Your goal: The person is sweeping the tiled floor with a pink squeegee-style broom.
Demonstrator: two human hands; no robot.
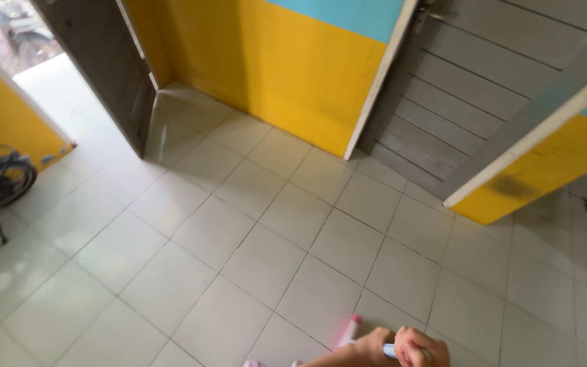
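Room: white tiled floor [259,251], yellow-and-blue walls, grey wooden doors
Hand [402,348]: at bottom edge, which hand unclear, fingers curled around a pale handle
Handle [349,331]: pink-tipped, long axis up-left from the fist, low over the tiles

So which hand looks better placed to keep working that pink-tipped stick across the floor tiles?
Probably the right hand: it is the only hand in view, closed around the stick's handle low over the tiled floor. The left is out of frame.

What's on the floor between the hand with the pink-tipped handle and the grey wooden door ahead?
Nothing: in the head view only bare white floor tiles lie between the hand gripping the pink-tipped handle and the grey wooden door.
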